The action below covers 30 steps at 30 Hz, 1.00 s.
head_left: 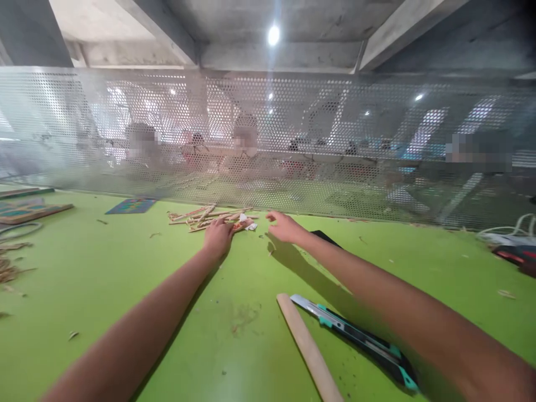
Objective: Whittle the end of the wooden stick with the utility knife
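Note:
Both arms reach toward the back of the green table (251,346). My left hand (218,237) rests at a pile of thin wooden sticks (205,215), its fingers bent round something I cannot make out. A crumpled white scrap (248,222) with reddish bits lies right beside its fingertips. My right hand (285,226) hovers to the right of the pile, fingers curled and partly apart, with nothing seen in them. Nearer to me lie a wooden bar (307,346) and a black and teal utility knife (355,335), its blade out and pointing toward the bar's far end.
A perforated metal screen (268,145) stands along the back edge, with people blurred behind it. At left are a wooden tray (37,213), a patterned card (131,206) and wood shavings (10,268). A dark flat object (325,239) lies partly behind the right forearm; cables (508,230) sit far right.

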Each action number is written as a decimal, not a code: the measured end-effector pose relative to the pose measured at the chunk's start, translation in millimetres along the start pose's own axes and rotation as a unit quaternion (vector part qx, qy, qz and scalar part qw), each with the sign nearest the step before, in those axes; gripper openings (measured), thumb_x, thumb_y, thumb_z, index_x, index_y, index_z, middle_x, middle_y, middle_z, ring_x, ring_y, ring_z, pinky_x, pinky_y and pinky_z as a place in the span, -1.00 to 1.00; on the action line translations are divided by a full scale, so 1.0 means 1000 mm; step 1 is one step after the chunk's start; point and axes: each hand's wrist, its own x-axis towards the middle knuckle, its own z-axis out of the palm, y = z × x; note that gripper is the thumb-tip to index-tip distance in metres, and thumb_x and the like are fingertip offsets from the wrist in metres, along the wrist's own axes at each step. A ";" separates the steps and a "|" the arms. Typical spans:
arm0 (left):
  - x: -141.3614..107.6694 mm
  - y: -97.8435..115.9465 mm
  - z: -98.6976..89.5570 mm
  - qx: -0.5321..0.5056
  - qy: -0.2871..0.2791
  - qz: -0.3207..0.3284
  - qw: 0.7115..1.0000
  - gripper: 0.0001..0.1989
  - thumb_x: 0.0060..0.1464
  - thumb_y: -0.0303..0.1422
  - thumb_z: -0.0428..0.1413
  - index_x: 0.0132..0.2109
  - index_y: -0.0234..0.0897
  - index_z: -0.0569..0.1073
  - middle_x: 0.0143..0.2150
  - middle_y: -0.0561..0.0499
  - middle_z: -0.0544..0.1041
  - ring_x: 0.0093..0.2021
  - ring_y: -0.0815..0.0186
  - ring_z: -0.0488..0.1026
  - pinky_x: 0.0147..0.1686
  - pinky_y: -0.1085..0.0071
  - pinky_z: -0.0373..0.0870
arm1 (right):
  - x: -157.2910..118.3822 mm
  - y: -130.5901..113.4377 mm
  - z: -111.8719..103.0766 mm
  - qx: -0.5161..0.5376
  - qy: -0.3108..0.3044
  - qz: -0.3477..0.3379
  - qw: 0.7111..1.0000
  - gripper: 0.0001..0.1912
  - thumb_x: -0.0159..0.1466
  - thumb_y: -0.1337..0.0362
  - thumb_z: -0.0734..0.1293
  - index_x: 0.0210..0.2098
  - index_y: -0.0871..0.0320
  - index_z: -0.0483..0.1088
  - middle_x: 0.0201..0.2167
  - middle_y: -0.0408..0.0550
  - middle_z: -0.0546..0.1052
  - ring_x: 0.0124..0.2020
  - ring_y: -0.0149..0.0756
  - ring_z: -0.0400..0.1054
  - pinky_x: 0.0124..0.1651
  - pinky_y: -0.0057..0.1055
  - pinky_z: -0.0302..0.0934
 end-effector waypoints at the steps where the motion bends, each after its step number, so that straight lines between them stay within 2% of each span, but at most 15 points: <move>1: -0.001 0.004 -0.004 -0.004 0.002 -0.005 1.000 -0.65 0.34 -0.20 0.17 0.18 -0.25 0.45 0.18 -0.14 0.46 0.10 0.11 0.48 0.08 0.04 0.48 | -0.019 0.005 -0.010 -0.008 -0.025 0.002 1.000 -0.68 0.46 0.17 0.37 0.15 0.14 0.43 0.13 0.06 0.50 0.00 -0.12 0.48 0.03 -0.08 0.44; 4: 0.001 0.022 -0.021 -0.026 -0.003 -0.011 1.000 -0.59 0.34 -0.20 0.17 0.24 -0.25 0.41 0.24 -0.16 0.41 0.15 0.07 0.45 0.11 -0.01 0.46 | -0.085 0.019 -0.041 -0.031 -0.100 0.001 0.995 -0.76 0.47 0.13 0.35 -0.01 0.15 0.50 -0.01 0.00 0.57 -0.12 -0.21 0.50 -0.04 -0.18 0.44; 5: 0.001 0.031 -0.029 -0.037 -0.017 -0.006 0.999 -0.59 0.34 -0.19 0.17 0.23 -0.25 0.41 0.24 -0.15 0.42 0.13 0.08 0.46 0.10 0.01 0.47 | -0.108 0.024 -0.050 -0.037 -0.121 -0.002 0.992 -0.75 0.46 0.10 0.35 -0.09 0.17 0.51 -0.10 -0.02 0.59 -0.17 -0.22 0.50 -0.09 -0.21 0.42; 7: -0.005 0.053 -0.043 -0.062 -0.079 0.015 0.995 -0.64 0.34 -0.19 0.17 0.17 -0.28 0.45 0.13 -0.13 0.49 0.03 0.15 0.51 0.01 0.09 0.52 | -0.152 0.030 -0.063 -0.050 -0.160 0.005 0.986 -0.66 0.41 0.00 0.35 -0.28 0.14 0.53 -0.28 -0.03 0.61 -0.30 -0.21 0.49 -0.28 -0.33 0.33; 10: -0.040 0.091 -0.060 -0.094 -0.206 0.060 0.972 -0.70 0.34 -0.15 0.16 0.01 -0.31 0.51 -0.08 -0.04 0.56 -0.18 0.27 0.54 -0.15 0.25 0.55 | -0.201 0.033 -0.068 -0.061 -0.189 0.030 0.980 -0.64 0.19 -0.06 0.50 -0.31 0.12 0.52 -0.38 -0.04 0.60 -0.43 -0.19 0.44 -0.48 -0.39 0.12; 11: -0.059 0.104 -0.063 -0.102 -0.242 0.074 0.962 -0.70 0.34 -0.10 0.15 -0.11 -0.27 0.53 -0.19 0.00 0.57 -0.27 0.32 0.52 -0.20 0.31 0.53 | -0.211 0.032 -0.066 -0.061 -0.181 0.035 0.981 -0.67 0.20 -0.03 0.49 -0.29 0.10 0.50 -0.37 -0.04 0.59 -0.42 -0.18 0.43 -0.48 -0.39 0.08; 12: -0.078 0.117 -0.065 -0.108 -0.276 0.086 0.951 -0.60 0.27 -0.01 0.18 -0.27 -0.29 0.52 -0.37 0.04 0.52 -0.37 0.32 0.50 -0.25 0.29 0.51 | -0.218 0.031 -0.063 -0.059 -0.175 0.039 0.982 -0.70 0.23 -0.01 0.46 -0.30 0.09 0.48 -0.38 -0.05 0.58 -0.43 -0.19 0.41 -0.49 -0.40 0.04; 14: -0.115 0.139 -0.069 -0.111 -0.311 0.098 0.939 -0.36 0.11 0.15 0.21 -0.67 -0.21 0.30 -0.69 0.03 0.25 -0.50 0.15 0.46 -0.31 0.18 0.46 | -0.223 0.031 -0.057 -0.052 -0.162 0.044 0.984 -0.76 0.26 0.04 0.42 -0.35 0.07 0.44 -0.42 -0.08 0.54 -0.46 -0.21 0.37 -0.49 -0.39 -0.01; 15: -0.129 0.148 -0.071 -0.112 -0.316 0.099 0.937 -0.28 0.02 0.17 0.25 -0.76 -0.17 0.14 -0.75 0.04 0.11 -0.51 0.07 0.45 -0.30 0.13 0.44 | -0.223 0.031 -0.055 -0.049 -0.152 0.046 0.986 -0.76 0.26 0.06 0.41 -0.38 0.07 0.41 -0.45 -0.08 0.52 -0.48 -0.22 0.35 -0.49 -0.38 -0.03; 17: -0.147 0.162 -0.074 -0.119 -0.318 0.093 0.936 -0.24 -0.05 0.11 0.28 -0.80 -0.14 -0.01 -0.79 0.06 -0.05 -0.50 0.00 0.44 -0.28 0.10 0.41 | -0.219 0.035 -0.053 -0.042 -0.124 0.049 0.990 -0.75 0.24 0.09 0.42 -0.42 0.06 0.33 -0.46 -0.08 0.49 -0.48 -0.22 0.30 -0.48 -0.37 -0.05; 19: -0.150 0.167 -0.080 -0.129 -0.325 0.080 0.933 -0.29 0.00 0.00 0.24 -0.80 -0.13 -0.02 -0.80 0.07 -0.09 -0.52 0.00 0.42 -0.29 0.10 0.39 | -0.215 0.041 -0.054 -0.027 -0.088 0.051 0.994 -0.73 0.27 0.09 0.39 -0.41 0.05 0.25 -0.45 -0.09 0.46 -0.48 -0.23 0.29 -0.47 -0.38 -0.03; 22: -0.141 0.162 -0.089 -0.156 -0.371 0.053 0.914 -0.44 0.03 -0.15 0.18 -0.79 -0.14 0.13 -0.80 0.02 0.12 -0.65 0.15 0.33 -0.42 0.17 0.36 | -0.212 0.048 -0.058 0.014 -0.040 0.051 0.998 -0.77 0.36 0.10 0.29 -0.29 0.04 0.17 -0.42 -0.14 0.45 -0.49 -0.27 0.30 -0.47 -0.40 0.05; 25: -0.132 0.150 -0.091 -0.222 -0.441 0.035 0.869 -0.57 0.09 -0.14 0.13 -0.67 -0.20 0.37 -0.67 -0.07 0.41 -0.72 0.26 0.30 -0.54 0.26 0.33 | -0.214 0.048 -0.061 0.054 -0.002 0.040 0.998 -0.83 0.41 0.11 0.25 -0.15 0.05 0.20 -0.35 -0.12 0.49 -0.44 -0.27 0.36 -0.44 -0.40 0.14; 28: -0.123 0.142 -0.078 -0.329 -0.468 0.018 0.820 -0.64 0.17 -0.07 0.09 -0.43 -0.24 0.46 -0.54 -0.05 0.51 -0.63 0.28 0.40 -0.54 0.34 0.38 | -0.215 0.046 -0.061 0.087 0.009 0.027 0.996 -0.72 0.45 0.02 0.24 0.01 0.06 0.28 -0.32 -0.07 0.53 -0.44 -0.25 0.39 -0.46 -0.39 0.15; 30: -0.117 0.141 -0.064 -0.412 -0.453 0.004 0.791 -0.61 0.21 0.01 0.06 -0.27 -0.25 0.42 -0.39 -0.07 0.55 -0.49 0.25 0.50 -0.47 0.32 0.46 | -0.215 0.047 -0.060 0.103 -0.001 0.021 0.994 -0.63 0.47 -0.08 0.20 -0.03 0.07 0.35 -0.41 -0.10 0.51 -0.52 -0.27 0.34 -0.51 -0.39 0.09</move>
